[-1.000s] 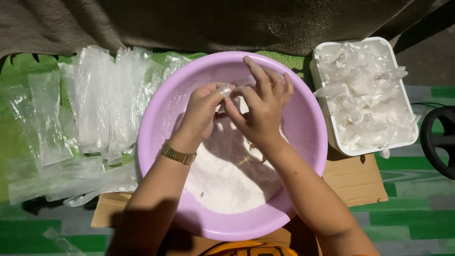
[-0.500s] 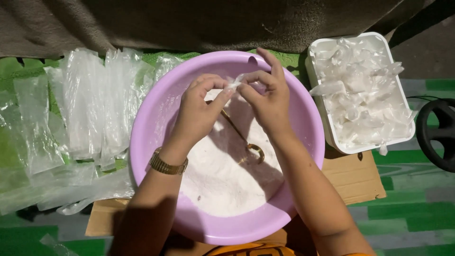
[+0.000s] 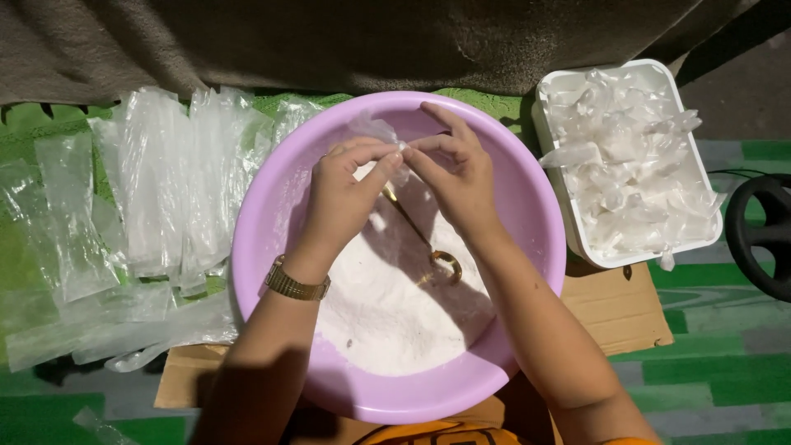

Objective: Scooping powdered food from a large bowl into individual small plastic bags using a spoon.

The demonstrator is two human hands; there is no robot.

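A large lilac plastic basin holds a heap of white powder with a gold spoon lying in it. Over the basin's far half, my left hand and my right hand meet at the fingertips. Together they pinch a small clear plastic bag, which sticks up to the upper left of my fingers. A gold watch is on my left wrist.
Many empty clear plastic bags lie spread on green matting left of the basin. A white tub full of filled, tied bags stands at the right. Brown cardboard lies under the basin. A black round object sits at the far right edge.
My hands have stayed over the basin, working the small bag between the fingertips. The spoon, hidden under my hands a second ago, now shows in the powder.
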